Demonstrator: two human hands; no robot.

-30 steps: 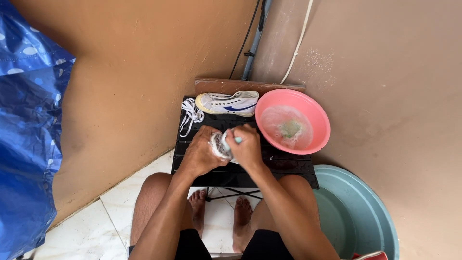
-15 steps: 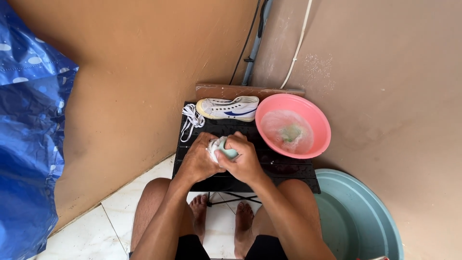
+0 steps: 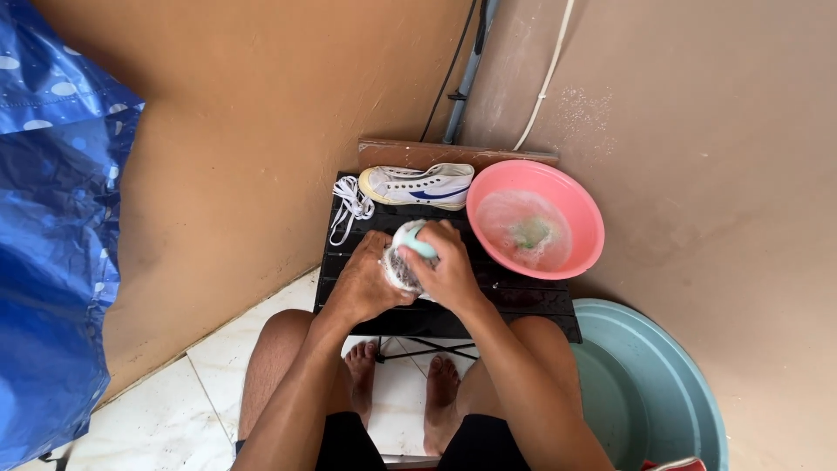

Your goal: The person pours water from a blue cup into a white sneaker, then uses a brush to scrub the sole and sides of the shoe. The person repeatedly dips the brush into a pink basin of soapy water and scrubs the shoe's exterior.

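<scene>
Both hands are busy over the black slatted desk (image 3: pixel 523 301): the left hand (image 3: pixel 364 283) has its fingers wrapped around a wet white sneaker (image 3: pixel 399 269), while the right hand (image 3: pixel 446 266) has its fingers closed on a teal scrub brush (image 3: pixel 415 240) pressed right on top of it. The other white sneaker (image 3: pixel 418 186) sits at the back of the desk, loose laces (image 3: pixel 349 205) beside it, and a pink basin (image 3: pixel 582 214) of soapy water stands just right of the hands.
</scene>
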